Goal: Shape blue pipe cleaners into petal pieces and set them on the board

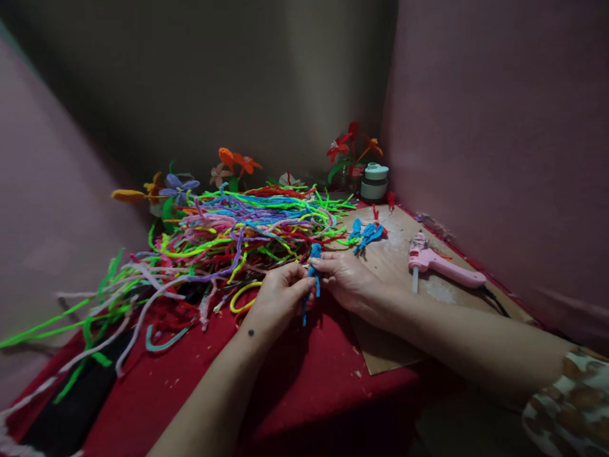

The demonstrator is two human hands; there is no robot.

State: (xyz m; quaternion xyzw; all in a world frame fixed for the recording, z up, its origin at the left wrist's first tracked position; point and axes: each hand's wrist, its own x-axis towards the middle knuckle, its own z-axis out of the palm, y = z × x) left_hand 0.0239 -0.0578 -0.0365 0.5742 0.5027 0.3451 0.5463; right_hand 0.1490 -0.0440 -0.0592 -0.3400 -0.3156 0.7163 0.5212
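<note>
Between my two hands, a blue pipe cleaner piece [316,252] stands upright, its loose ends hanging below the fingers. My left hand [284,292] pinches its lower part between thumb and fingers. From the other side, my right hand [341,274] grips it near the top with thumb and fingertips. Some of the fingers are hidden behind the piece and the palms. Several finished-looking blue pipe cleaner pieces [369,236] lie just beyond my right hand on a brown board [387,346]. Close to my left wrist is a yellow loop [243,298], perhaps a scissors handle.
A large heap of coloured pipe cleaners [247,219] spreads across the red cloth [190,406]. On the board's right lies a pink glue gun [442,266] with its cord. Pipe cleaner flowers [238,160] and a mint-lidded jar [375,183] stand at the back, near the walls.
</note>
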